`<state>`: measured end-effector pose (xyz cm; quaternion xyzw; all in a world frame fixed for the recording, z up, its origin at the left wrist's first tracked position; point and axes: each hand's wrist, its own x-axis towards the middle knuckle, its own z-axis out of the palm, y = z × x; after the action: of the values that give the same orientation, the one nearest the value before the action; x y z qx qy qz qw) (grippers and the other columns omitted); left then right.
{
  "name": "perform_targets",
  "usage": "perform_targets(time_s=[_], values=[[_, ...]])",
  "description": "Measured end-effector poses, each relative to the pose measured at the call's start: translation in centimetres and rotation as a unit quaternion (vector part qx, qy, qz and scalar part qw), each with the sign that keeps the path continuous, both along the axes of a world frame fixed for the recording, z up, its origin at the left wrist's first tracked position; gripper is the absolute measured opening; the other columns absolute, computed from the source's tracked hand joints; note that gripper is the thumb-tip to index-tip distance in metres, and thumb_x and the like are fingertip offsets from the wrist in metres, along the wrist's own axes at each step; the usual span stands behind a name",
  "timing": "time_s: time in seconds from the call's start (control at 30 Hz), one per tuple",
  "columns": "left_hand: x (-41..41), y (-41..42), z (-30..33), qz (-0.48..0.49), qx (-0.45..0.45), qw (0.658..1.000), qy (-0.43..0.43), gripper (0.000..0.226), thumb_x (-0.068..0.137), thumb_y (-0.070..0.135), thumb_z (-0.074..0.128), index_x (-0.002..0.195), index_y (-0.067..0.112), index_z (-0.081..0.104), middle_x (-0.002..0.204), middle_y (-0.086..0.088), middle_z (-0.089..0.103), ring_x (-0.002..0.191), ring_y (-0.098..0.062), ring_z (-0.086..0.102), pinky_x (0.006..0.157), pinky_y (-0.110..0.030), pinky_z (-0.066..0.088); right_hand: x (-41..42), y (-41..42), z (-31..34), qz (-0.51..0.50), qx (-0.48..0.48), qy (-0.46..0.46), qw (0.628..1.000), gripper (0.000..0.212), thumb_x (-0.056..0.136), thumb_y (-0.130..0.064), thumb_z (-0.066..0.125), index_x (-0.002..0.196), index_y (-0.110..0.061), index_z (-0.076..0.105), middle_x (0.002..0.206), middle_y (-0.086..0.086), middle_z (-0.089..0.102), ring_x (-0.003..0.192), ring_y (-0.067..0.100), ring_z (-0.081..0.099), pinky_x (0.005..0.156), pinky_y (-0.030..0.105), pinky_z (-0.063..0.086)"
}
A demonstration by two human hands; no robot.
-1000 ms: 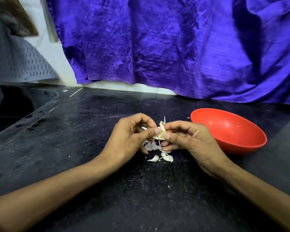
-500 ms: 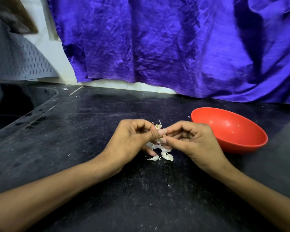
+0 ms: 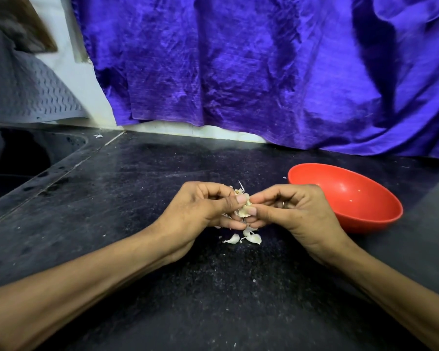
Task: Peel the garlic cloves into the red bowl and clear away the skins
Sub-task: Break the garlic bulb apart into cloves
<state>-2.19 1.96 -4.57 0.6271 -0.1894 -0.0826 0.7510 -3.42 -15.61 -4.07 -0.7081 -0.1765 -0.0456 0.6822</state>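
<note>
While both hands (image 3: 200, 209) pinch, garlic clove (image 3: 242, 210) now more exposed.

My counter (image 3: 142, 198) is dark speckled stone with crumbs all over it. The red bowl (image 3: 350, 198) sits on it to my right, and a few garlic skins (image 3: 251, 238) lie in the middle.

Dim, cool light; soft glare on dark bench (image 3: 162, 173); wide-angle bending at edges; top-left corner blurred.
</note>
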Motion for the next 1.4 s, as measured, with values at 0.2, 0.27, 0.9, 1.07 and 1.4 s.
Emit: perform_targets(time_s=[0.2, 0.27, 0.9, 1.07, 1.4], values=[[0.3, 0.5, 0.4, -0.03, -0.001, 0.999, 0.016, 0.025, 0.077, 0.015, 0.067, 0.09, -0.007, 0.07, 0.086, -0.023, 0.067, 0.079, -0.029, 0.066, 0.068, -0.028, 0.058, 0.2, -0.4, 0.2, 0.013, 0.026, 0.032, 0.999, 0.017, 0.068, -0.003, 0.071, 0.083, 0.004, 0.071, 0.077, 0.025, 0.071, 0.064, 0.023, 0.07, 0.063, 0.028, 0.06], [0.5, 0.7, 0.6, -0.041, -0.005, 0.999, 0.022, 0.024, 0.079, 0.015, 0.065, 0.09, -0.005, 0.071, 0.085, -0.02, 0.068, 0.077, -0.025, 0.065, 0.068, -0.028, 0.058, 0.2, -0.3, 0.3, 0.022, 0.046, 0.047, 0.998, 0.014, 0.067, -0.005, 0.07, 0.081, 0.001, 0.072, 0.075, 0.022, 0.071, 0.063, 0.021, 0.07, 0.062, 0.026, 0.06], [0.9, 0.1, -0.4, 0.061, 0.042, 0.997, -0.035, 0.025, 0.068, 0.02, 0.074, 0.082, -0.001, 0.073, 0.076, -0.011, 0.071, 0.069, -0.023, 0.067, 0.065, -0.031, 0.061, 0.4, 0.4, -0.5, 0.003, -0.025, 0.023, 0.999, 0.024, 0.066, -0.011, 0.073, 0.088, -0.002, 0.071, 0.062, 0.008, 0.067, 0.052, 0.016, 0.063, 0.053, 0.024, 0.057], [0.8, -0.1, -0.5, 0.041, 0.03, 0.998, -0.046, 0.021, 0.069, 0.018, 0.073, 0.079, 0.0, 0.072, 0.075, -0.013, 0.07, 0.067, -0.018, 0.067, 0.067, -0.028, 0.06, 0.6, 0.1, -0.4, -0.011, -0.034, 0.002, 0.999, 0.019, 0.067, -0.01, 0.072, 0.083, 0.001, 0.071, 0.06, 0.012, 0.068, 0.047, 0.017, 0.063, 0.051, 0.023, 0.056], [1.9, 1.3, 0.9, 0.027, 0.012, 0.999, -0.035, 0.011, 0.081, 0.011, 0.067, 0.085, 0.001, 0.068, 0.084, -0.014, 0.069, 0.076, -0.02, 0.066, 0.065, -0.03, 0.06, 2.5, 1.0, 0.7, 0.039, 0.046, 0.073, 0.995, 0.018, 0.075, -0.015, 0.066, 0.086, -0.002, 0.071, 0.065, 0.006, 0.063, 0.056, 0.013, 0.06, 0.056, 0.028, 0.057]])
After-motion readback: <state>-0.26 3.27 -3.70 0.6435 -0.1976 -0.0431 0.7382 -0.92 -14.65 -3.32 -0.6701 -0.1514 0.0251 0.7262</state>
